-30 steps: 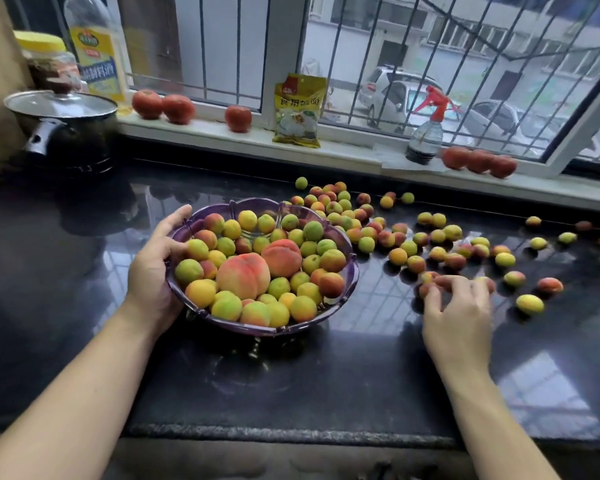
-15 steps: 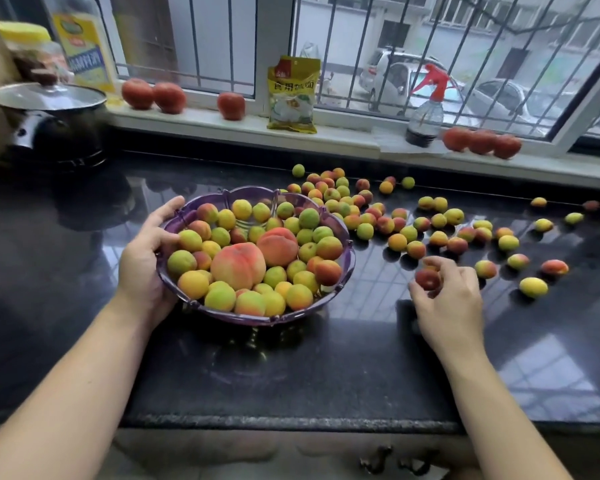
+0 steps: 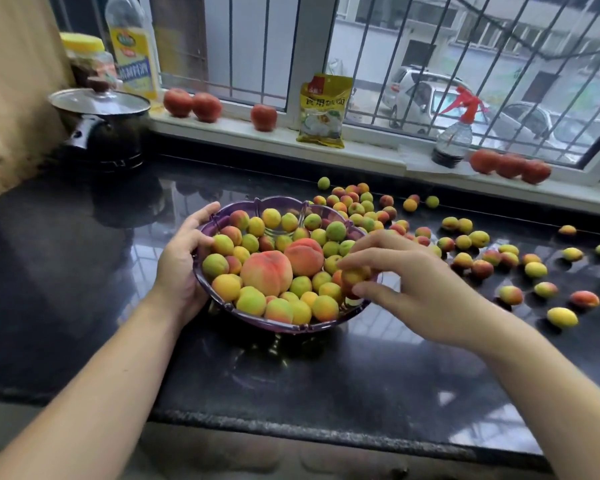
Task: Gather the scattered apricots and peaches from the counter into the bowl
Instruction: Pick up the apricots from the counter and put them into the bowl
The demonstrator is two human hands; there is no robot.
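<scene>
Step in hand: the right hand [image 3: 420,289] is over the near-right rim of the bowl [image 3: 222,216], setting down an apricot [image 3: 352,277].
Right fingers: thumb and fingertips are curled round that small apricot, which sits just above the fruit already heaped at the rim.
Left fingers: the left hand [image 3: 184,261] grips the bowl's left rim, thumb hooked over the edge, steadying it.
Doing it well: lower the apricot into a hollow between its neighbours before letting go (the heap near this rim is already high, so a dropped fruit would likely roll off onto the counter [image 3: 395,368]). Keeping the bowl steadied looks sensible.
Bowl contents: two large peaches [image 3: 267,273] near the middle, ringed by many small yellow, green and red-blushed apricots; it looks nearly full.
Left to gather: scattered apricots [image 3: 465,242] lie behind and to the right of the bowl, some well apart toward the far right.
</scene>
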